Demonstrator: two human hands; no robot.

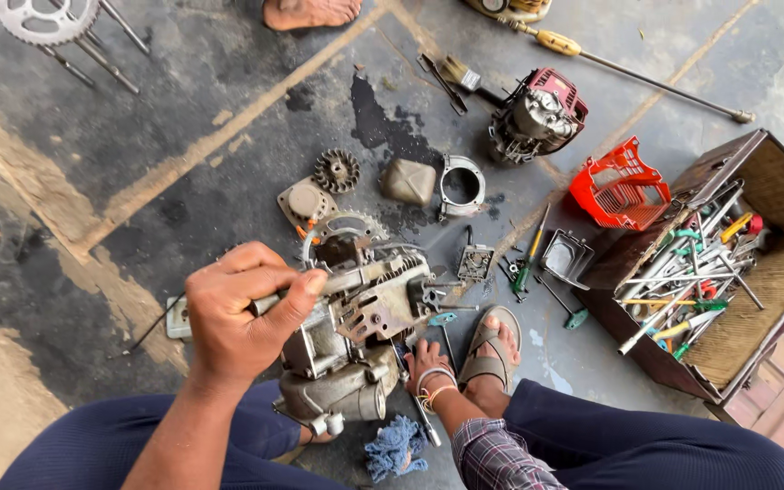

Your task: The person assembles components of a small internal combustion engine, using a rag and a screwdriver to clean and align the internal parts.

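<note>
- Head view, top left: toothed sprocket (47, 18) on a metal stand, on the stained concrete floor (138, 136).
- Left hand (238, 313) clenched around a thin tool handle (269, 302), pressing it against the top of the small engine block (360, 318).
- Engine block sits on the floor between the person's knees, greasy, finned section facing up-right.
- Just behind it: a flywheel (336, 170), a round cover plate (306, 201), a dull grey tank (408, 181), a ring-shaped housing (462, 184).
- Blue rag (395, 447) on the floor just below the engine.
- Right hand (426, 363) down beside the engine, near the sandalled foot (492, 345); fingers hidden behind the engine, can't tell whether it grips anything.
- Further back: second engine with red cover (537, 113), long shaft (646, 77) running right from above it.
- Red plastic guard (623, 186) next to the open wooden toolbox (773, 181), which is full of screwdrivers and wrenches (687, 281).
</note>
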